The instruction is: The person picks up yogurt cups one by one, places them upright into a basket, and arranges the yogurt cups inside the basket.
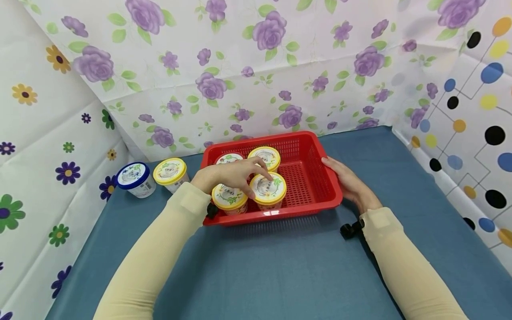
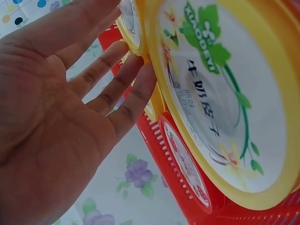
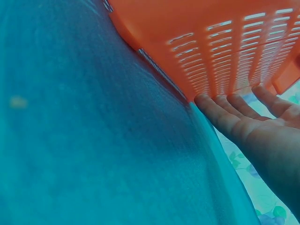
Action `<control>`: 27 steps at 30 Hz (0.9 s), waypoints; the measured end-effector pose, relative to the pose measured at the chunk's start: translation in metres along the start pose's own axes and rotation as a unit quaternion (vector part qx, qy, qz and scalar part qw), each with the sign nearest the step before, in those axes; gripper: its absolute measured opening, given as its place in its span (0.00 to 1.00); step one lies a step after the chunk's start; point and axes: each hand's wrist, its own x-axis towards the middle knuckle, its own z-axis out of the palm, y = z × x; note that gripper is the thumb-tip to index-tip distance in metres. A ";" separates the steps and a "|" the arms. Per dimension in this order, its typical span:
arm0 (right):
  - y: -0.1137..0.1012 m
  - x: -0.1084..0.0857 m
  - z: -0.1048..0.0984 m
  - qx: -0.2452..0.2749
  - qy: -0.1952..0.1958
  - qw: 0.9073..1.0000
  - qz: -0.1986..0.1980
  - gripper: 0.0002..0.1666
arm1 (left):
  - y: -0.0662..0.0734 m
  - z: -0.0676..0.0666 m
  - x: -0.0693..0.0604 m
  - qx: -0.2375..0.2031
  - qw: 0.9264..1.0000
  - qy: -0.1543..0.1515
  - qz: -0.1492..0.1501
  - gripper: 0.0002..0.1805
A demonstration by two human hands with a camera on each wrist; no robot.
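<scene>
A red plastic basket [image 1: 308, 178] stands on the blue cloth, with several yellow-lidded tubs and one red-rimmed tub [image 2: 185, 161] in its left part. My left hand [image 1: 234, 173] is over the front right yellow-lidded tub [image 1: 269, 189]. Its thumb is by the lid's left edge and a finger reaches across the top, loosely bent. In the left wrist view, the palm and spread fingers sit beside a large yellow-rimmed lid [image 2: 225, 93]. At the basket's right end, my right hand [image 1: 352, 184] holds the rim, its fingers [image 3: 218, 112] against the slotted outer wall.
Left of the basket, a blue-lidded tub [image 1: 136, 178] and another yellow-lidded tub [image 1: 171, 172] stand on the blue cloth [image 1: 256, 266]. A purple-flowered sheet [image 1: 240, 89] hangs behind. A dotted sheet [image 1: 472, 133] borders the right side.
</scene>
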 end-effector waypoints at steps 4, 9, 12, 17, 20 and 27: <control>-0.006 -0.003 0.004 0.000 -0.004 1.000 0.001 0.35 | 0.001 -0.001 -0.001 0.007 1.000 0.000 0.004 0.34; -0.009 -0.005 0.008 -0.007 -0.004 1.000 0.005 0.36 | 0.000 -0.002 -0.002 0.005 1.000 0.000 0.000 0.34; -0.008 -0.005 0.007 -0.007 -0.003 1.000 0.005 0.36 | 0.000 -0.003 -0.002 0.001 1.000 -0.002 -0.002 0.34; -0.003 -0.001 0.002 -0.005 0.000 1.000 0.004 0.35 | -0.002 -0.003 -0.002 -0.011 1.000 0.005 0.010 0.32; 0.000 0.001 -0.001 -0.002 0.006 1.000 0.006 0.35 | -0.004 -0.005 -0.004 -0.029 0.999 0.022 0.012 0.31; 0.003 0.002 -0.002 0.000 0.011 1.000 0.007 0.35 | -0.011 -0.010 -0.014 -0.075 0.988 0.133 0.013 0.24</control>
